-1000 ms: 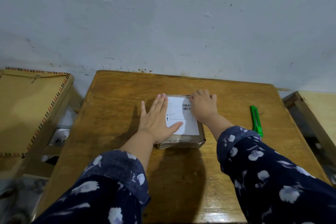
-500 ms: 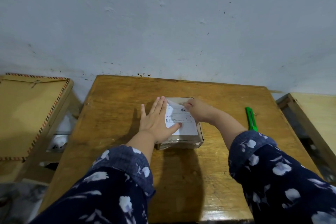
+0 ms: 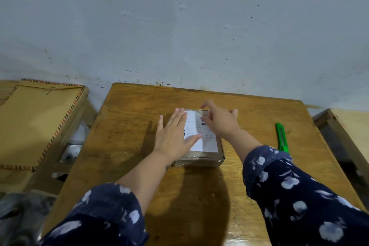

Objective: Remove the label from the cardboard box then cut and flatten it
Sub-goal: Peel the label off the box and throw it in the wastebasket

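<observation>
A small flat cardboard box (image 3: 201,158) lies in the middle of the wooden table (image 3: 127,110). A white printed label (image 3: 205,142) covers its top. My left hand (image 3: 173,136) rests flat and spread on the box's left side, thumb across the label. My right hand (image 3: 219,120) is at the far right corner, its thumb and fingers pinching the label's lifted corner. A green utility knife (image 3: 281,137) lies on the table to the right of the box, apart from both hands.
The table's far edge meets a grey wall (image 3: 179,26). A brown envelope with a striped border (image 3: 34,122) lies on a lower surface to the left. Another wooden surface (image 3: 351,126) stands at the right, past a gap.
My right hand went from resting on the far right corner to pinching the label there, and the corner has come up. My left hand has stayed flat on the box.
</observation>
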`<state>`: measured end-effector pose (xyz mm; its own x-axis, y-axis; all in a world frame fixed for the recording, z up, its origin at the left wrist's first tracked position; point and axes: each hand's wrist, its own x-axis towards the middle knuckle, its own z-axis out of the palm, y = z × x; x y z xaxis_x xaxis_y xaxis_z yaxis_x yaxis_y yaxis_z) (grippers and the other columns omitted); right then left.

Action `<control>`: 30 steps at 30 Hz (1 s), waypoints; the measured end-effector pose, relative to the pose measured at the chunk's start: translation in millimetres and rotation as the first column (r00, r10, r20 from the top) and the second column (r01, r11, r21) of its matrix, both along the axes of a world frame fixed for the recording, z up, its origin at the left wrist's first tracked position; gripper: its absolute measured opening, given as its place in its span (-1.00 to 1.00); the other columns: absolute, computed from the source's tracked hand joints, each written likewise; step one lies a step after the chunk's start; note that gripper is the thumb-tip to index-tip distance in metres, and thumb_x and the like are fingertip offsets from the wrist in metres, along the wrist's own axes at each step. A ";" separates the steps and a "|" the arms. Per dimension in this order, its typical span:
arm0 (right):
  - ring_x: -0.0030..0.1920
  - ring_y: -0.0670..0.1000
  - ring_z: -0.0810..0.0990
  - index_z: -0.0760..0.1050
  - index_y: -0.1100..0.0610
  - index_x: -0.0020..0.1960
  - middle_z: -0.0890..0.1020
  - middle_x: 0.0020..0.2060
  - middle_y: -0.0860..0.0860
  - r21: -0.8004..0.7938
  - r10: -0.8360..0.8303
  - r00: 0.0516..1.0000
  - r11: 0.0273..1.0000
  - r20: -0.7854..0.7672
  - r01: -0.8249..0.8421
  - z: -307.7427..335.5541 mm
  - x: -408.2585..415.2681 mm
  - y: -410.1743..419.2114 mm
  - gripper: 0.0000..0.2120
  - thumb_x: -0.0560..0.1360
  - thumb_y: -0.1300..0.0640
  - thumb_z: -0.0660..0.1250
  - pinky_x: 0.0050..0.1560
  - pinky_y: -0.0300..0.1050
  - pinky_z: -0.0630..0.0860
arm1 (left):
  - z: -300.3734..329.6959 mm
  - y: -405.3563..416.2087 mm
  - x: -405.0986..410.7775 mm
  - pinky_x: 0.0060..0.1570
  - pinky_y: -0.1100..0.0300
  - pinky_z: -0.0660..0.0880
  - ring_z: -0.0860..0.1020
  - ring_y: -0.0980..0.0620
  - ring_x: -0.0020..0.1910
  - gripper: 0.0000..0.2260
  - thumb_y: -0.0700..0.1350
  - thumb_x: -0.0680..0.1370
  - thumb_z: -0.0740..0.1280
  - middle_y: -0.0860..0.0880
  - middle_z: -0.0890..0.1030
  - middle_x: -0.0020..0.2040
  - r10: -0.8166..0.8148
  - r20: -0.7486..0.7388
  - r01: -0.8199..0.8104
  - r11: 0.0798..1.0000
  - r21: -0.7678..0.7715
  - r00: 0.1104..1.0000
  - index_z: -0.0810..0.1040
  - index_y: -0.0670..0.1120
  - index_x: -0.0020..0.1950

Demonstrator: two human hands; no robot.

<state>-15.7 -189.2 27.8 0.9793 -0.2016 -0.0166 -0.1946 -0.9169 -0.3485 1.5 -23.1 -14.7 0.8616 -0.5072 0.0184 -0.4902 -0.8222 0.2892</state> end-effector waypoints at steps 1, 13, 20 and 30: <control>-0.13 -0.02 0.53 0.36 -0.11 0.17 0.54 -0.32 -0.16 -0.015 0.010 1.000 1.000 0.020 -0.010 -1.6 -0.5 -0.2 -0.82 0.59 -0.05 0.12 0.06 0.00 0.14 | 0.6 0.9 -4.9 0.48 -0.13 -0.26 -0.22 0.12 0.54 -0.15 0.47 0.46 -0.03 0.04 -0.12 0.59 0.015 -0.010 -0.015 1.000 -0.004 1.000 -0.10 -0.02 0.58; -0.18 -0.04 0.46 0.54 -0.06 0.12 0.59 -0.18 -0.12 0.009 0.002 0.999 1.000 0.053 -0.002 -6.7 8.1 -14.4 -0.80 0.60 0.04 0.17 0.06 -0.03 0.15 | -10.1 9.1 -28.7 0.42 -0.27 -0.31 -0.34 0.06 0.51 0.22 0.67 0.14 -0.08 0.00 -0.30 0.56 0.039 -0.098 -0.029 0.995 0.100 0.994 -0.30 -0.07 0.55; -0.34 -0.07 0.44 0.54 -0.11 -0.17 0.52 -0.40 -0.14 0.391 -0.133 0.990 0.909 -0.046 0.140 1.0 21.0 -14.9 -0.76 0.56 0.17 0.22 0.04 0.03 0.39 | -4.4 8.9 -28.2 0.41 -0.25 -0.36 -0.35 0.06 0.51 0.22 0.66 0.16 -0.02 0.01 -0.31 0.56 0.032 -0.111 -0.014 0.988 0.154 0.993 -0.33 -0.08 0.54; 0.34 0.12 0.31 0.50 -0.22 0.18 0.51 0.29 -0.03 0.112 0.032 0.969 0.994 -0.246 -0.004 28.2 -12.5 -38.8 -0.73 0.51 -0.14 0.20 0.25 0.11 0.13 | -0.2 8.6 -29.9 0.44 -0.25 -0.30 -0.32 0.04 0.52 0.20 0.66 0.17 -0.05 0.01 -0.30 0.56 0.013 -0.121 0.011 0.981 0.194 0.993 -0.30 -0.08 0.55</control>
